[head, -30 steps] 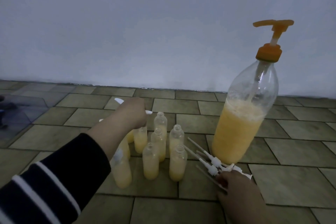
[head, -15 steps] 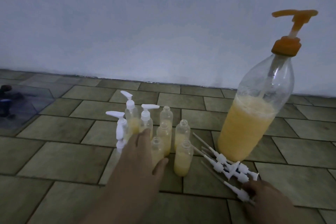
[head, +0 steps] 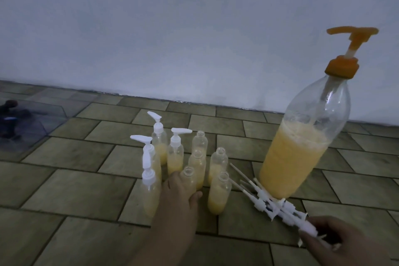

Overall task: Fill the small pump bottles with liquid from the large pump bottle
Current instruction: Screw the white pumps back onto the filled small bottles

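The left hand (head: 177,203) reaches forward into the cluster of small bottles, its fingers wrapped around an uncapped small bottle (head: 188,177) at the near middle of the group, with the thumb on the bottle's right side. Only the neck and open mouth of that bottle show above the fingers.

The right hand (head: 332,242), low at the right edge, pinches the near ends of a bundle of loose white pump heads (head: 278,203). Their thin dip tubes fan out toward the bottles and the bundle lies on the tiled floor (head: 75,190), just in front of the large pump bottle (head: 302,151).

Around the held bottle stand the other small bottles, all partly filled with pale orange liquid. Four already carry white pumps: one (head: 149,192) touching the left hand's side, one (head: 149,153) just behind it, and two more, (head: 159,142) and (head: 176,153), farther back. Four others are open at the top: one (head: 218,194) just right of the thumb, two, (head: 197,164) and (head: 218,162), behind it, and one (head: 199,139) at the back.

The large pump bottle stands upright to the right of the group, a clear plastic bottle a little over half full of the same orange liquid, topped by an orange pump (head: 349,49) with its spout pointing left. Behind everything runs a plain pale wall (head: 172,28). At the far left edge sits a dark, blurred object (head: 10,119) that cannot be made out.
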Demonstrator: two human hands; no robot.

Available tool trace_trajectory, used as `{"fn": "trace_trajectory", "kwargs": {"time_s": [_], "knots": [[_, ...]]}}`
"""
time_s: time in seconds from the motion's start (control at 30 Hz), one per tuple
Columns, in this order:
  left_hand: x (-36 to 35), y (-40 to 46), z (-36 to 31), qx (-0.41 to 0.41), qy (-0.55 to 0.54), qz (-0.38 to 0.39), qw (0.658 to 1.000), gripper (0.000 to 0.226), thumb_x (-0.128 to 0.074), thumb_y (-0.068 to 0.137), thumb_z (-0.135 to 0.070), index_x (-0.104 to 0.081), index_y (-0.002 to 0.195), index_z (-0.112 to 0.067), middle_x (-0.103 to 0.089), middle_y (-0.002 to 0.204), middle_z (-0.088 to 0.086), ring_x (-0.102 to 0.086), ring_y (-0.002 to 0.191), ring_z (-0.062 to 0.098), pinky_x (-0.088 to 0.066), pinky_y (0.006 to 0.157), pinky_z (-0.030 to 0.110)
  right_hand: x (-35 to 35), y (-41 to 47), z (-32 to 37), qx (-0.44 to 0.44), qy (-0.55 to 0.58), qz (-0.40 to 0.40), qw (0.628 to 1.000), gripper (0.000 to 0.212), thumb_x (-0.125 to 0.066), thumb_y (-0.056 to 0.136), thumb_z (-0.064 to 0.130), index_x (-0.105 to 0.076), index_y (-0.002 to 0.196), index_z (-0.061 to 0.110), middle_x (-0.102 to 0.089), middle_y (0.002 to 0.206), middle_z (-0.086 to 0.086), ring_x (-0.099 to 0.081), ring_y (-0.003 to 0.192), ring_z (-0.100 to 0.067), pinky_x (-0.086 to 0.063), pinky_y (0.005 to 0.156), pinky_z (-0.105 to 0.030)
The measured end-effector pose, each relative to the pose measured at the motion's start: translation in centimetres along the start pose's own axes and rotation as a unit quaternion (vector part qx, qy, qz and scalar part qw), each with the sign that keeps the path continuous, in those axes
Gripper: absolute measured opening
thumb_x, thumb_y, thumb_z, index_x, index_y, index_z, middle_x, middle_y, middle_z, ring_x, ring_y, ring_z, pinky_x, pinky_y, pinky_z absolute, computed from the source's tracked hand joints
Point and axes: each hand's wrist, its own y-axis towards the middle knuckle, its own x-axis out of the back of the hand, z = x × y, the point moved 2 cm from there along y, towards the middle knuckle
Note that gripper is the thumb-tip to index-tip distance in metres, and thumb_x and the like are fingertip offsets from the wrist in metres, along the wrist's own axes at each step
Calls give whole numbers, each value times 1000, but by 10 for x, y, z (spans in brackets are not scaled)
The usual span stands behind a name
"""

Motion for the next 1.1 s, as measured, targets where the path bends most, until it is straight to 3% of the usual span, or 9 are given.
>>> {"fn": "trace_trajectory", "kwargs": {"time_s": [0.07, 0.13, 0.23, 0.33, 0.5, 0.63, 0.8, 0.97, 1.1], "knots": [[0, -1, -2, 4, -12, -5, 1000, 45, -54, 92, -31, -33, 130, -21, -42, 127, -5, -41, 105, 6, -34, 86, 20, 26, -3, 36, 50, 44, -62, 996, 27, -86, 60, 23, -67, 56, 42, -64, 57, 19, -59, 55, -4, -46, 57, -9], [-1, -2, -1, -1, -9, 2, 1000, 42, -51, 93, -30, -33, 130, -21, -44, 126, -4, -44, 106, 8, -37, 86, 21, 27, -2, 48, 98, 59, -118, 986, 22, -77, 62, 53, -60, 68, 64, -65, 67, 26, -61, 61, -1, -38, 60, 4], [6, -4, -7, -18, -11, 21, 1000, 38, -48, 95, -29, -32, 129, -23, -43, 124, -6, -43, 104, 6, -35, 84, 20, 35, -10, 76, 185, 57, -104, 976, 34, -39, 66, 84, -53, 93, 69, -59, 96, 36, -57, 80, 16, -36, 62, 6], [22, -6, -20, -71, -43, 2, 997, 35, -49, 93, -34, -34, 124, -29, -45, 115, -14, -43, 101, 1, -35, 82, 19, 39, -11, 98, 260, 28, -133, 956, 39, -36, 80, 74, -58, 103, 50, -58, 102, 28, -53, 85, 16, -37, 68, 3], [48, -11, -46, -162, -91, -10, 983, 36, -54, 87, -41, -34, 117, -48, -46, 117, -24, -48, 109, -3, -48, 90, 32, 45, 0, 122, 354, 16, -172, 919, 27, -51, 77, 42, -60, 102, 38, -56, 104, 23, -52, 91, 8, -35, 72, 1], [54, -13, -49, -204, -92, -30, 974, 33, -51, 85, -55, -34, 112, -53, -41, 117, -31, -44, 111, -7, -46, 88, 22, 47, 5, 127, 383, -40, -190, 903, 31, -50, 79, 38, -70, 97, 23, -64, 88, 10, -53, 82, -8, -38, 66, -12], [55, -10, -46, -232, -54, -66, 969, 47, -36, 71, -67, -33, 116, -53, -45, 112, -30, -41, 108, -11, -40, 75, 6, 59, 8, 124, 358, 16, -203, 911, 27, -52, 80, 39, -66, 102, 33, -62, 96, 14, -55, 82, -4, -41, 70, -17], [58, -9, -45, -229, -17, -70, 971, 49, -29, 69, -71, -28, 117, -59, -40, 108, -34, -35, 105, -24, -37, 70, 5, 66, 11, 127, 379, 9, -156, 912, 28, -54, 79, 41, -58, 105, 50, -58, 103, 26, -60, 86, -12, -45, 68, -34], [57, -11, -48, -245, 18, -71, 967, 50, -35, 74, -64, -33, 122, -49, -39, 100, -35, -40, 97, -17, -34, 64, 5, 75, 14, 133, 404, -29, -141, 903, 23, -50, 82, 45, -59, 103, 46, -57, 105, 23, -57, 88, -13, -45, 73, -40]]}}
